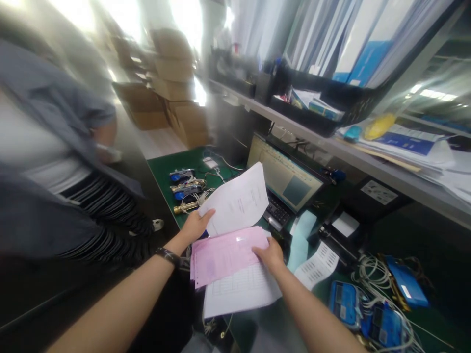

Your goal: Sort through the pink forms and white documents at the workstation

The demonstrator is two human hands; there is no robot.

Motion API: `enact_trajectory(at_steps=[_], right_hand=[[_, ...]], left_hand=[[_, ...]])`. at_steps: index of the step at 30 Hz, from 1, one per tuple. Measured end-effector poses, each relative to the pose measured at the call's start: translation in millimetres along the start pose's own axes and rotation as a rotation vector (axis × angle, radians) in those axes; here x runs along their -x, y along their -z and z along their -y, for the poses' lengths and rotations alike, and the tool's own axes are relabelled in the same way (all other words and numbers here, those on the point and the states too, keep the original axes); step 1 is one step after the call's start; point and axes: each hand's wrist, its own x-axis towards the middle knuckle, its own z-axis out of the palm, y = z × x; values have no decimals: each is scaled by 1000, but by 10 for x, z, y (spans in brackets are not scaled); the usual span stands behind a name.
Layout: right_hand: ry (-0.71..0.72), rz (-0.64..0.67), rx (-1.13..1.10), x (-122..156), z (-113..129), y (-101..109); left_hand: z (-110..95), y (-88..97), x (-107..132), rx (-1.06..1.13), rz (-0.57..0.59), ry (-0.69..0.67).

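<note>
My left hand [195,225] pinches the lower left corner of a white printed sheet [239,198] and lifts it up off a stack of papers. Under it lies a pink form [226,255] on top of a white form with a printed table [239,291]. My right hand [272,255] rests on the right edge of the pink form, fingers curled over the stack. A dark watch sits on my left wrist [167,256]. The stack hangs over the near edge of a green workbench [165,166].
A laptop [285,179] stands open behind the papers. A label printer [344,228] with a printed strip sits to the right, with blue devices [344,301] and white cables beside it. Another person [55,147] stands at left. Keys and brass fittings [187,191] lie on the bench. A shelf [331,147] overhangs.
</note>
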Motion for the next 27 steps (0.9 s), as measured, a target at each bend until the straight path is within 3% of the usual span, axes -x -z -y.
enact_trajectory(at_steps=[4,6,8,12,16,21,27], right_hand=[[13,218,-255,310,86,-18],[69,356,-438,549,30,34],[121,404,-557,777,-100,131],[155,295,-435,1055,-437,393],[94,172,-353,1129,-612,599],[47,81,-327,1147,-499,726],[80,82,-288,1139,-331,758]], left_hand=[[11,63,-40,-22,-36,-2],[-19,112,-78,-30,-52,-15],[-54,162,-119,-23,-61,-31],[-65,249,-197,-15,-51,-21],[-8,338,-254,-40,-37,19],[-27,461,-281,-37,-53,-21],[-107,602,-195,-10,-93,-37]])
